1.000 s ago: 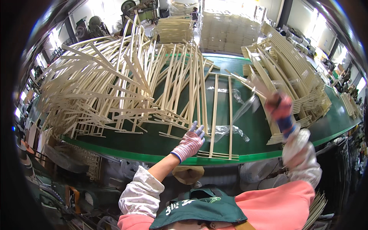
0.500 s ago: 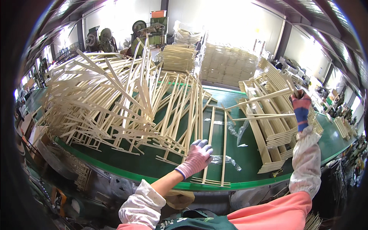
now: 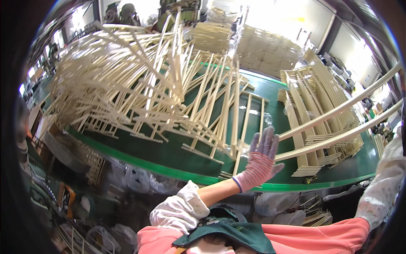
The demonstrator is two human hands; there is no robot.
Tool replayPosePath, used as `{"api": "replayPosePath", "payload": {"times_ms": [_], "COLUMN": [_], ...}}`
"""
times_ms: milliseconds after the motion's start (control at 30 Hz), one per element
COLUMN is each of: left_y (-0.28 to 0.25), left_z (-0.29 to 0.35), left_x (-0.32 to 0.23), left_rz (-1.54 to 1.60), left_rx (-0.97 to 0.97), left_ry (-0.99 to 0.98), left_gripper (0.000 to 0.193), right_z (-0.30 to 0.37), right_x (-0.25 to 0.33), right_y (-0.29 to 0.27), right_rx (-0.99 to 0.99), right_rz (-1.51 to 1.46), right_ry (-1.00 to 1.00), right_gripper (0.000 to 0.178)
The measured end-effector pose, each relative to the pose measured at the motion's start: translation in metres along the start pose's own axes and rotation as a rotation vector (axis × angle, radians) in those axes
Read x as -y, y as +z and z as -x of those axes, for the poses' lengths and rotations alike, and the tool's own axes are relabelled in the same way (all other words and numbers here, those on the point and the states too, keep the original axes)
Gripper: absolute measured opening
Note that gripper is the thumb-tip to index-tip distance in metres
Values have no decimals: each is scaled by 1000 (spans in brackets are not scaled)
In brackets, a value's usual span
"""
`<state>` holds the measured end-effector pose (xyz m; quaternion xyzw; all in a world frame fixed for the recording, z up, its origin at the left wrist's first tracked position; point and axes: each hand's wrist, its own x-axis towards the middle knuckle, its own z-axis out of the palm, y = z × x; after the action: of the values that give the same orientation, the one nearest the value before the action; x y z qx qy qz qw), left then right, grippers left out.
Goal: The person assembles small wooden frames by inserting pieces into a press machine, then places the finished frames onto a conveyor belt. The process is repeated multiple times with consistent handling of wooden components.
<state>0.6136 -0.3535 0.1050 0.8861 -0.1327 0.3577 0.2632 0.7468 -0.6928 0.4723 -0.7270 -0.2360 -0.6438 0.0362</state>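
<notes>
My left hand (image 3: 260,163), in a pink striped glove with grey fingers, is stretched out flat with the fingers pointing up. Right at it end two long pale wooden bars (image 3: 327,120), which slant up to the right edge of the picture. Whether the palm touches them I cannot tell. My right hand is outside the picture; only its pale sleeve (image 3: 382,182) shows at the right. Below my left hand a narrow wooden frame (image 3: 245,122) lies on the green table (image 3: 169,154), partly hidden by the hand.
A big tangled heap of wooden frames (image 3: 122,80) covers the table's left side. Neatly nested frames (image 3: 311,127) stand in a stack at the right. Wrapped bundles of wood (image 3: 266,48) rise behind the table. Plastic bags (image 3: 137,178) hang below its green edge.
My view has tilted down and turned. My right hand has gone out of sight to the right, and the bars have swung nearer. My left hand has moved right, its fingers now stretched out.
</notes>
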Motion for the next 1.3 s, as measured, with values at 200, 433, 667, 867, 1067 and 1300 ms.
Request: {"api": "replayPosePath", "payload": {"times_ms": [200,433,667,867,1067,1300], "left_y": [-48,-70,-75,-84,-113,-199], "left_z": [12,65,108,106,127,252], "left_x": [-16,58,106,96,98,163], "left_rz": [140,-271,-324,-199,324,732], "left_rx": [-215,211,243,178,100,425], "left_ry": [-34,-345,-403,-335,-206,-691], "left_gripper": [86,89,83,71,42,41], "right_z": [258,439,483,466,391,174], "right_x": [179,331,334,337,338,394], "right_y": [-51,-101,-133,-147,-126,-56], "right_rx": [489,1167,1211,1186,1048,794], "right_rz": [-509,-606,-564,-554,-678,-1149], "right_ry": [289,824,957,994,898,480], "right_gripper": [22,24,25,27,29,31]}}
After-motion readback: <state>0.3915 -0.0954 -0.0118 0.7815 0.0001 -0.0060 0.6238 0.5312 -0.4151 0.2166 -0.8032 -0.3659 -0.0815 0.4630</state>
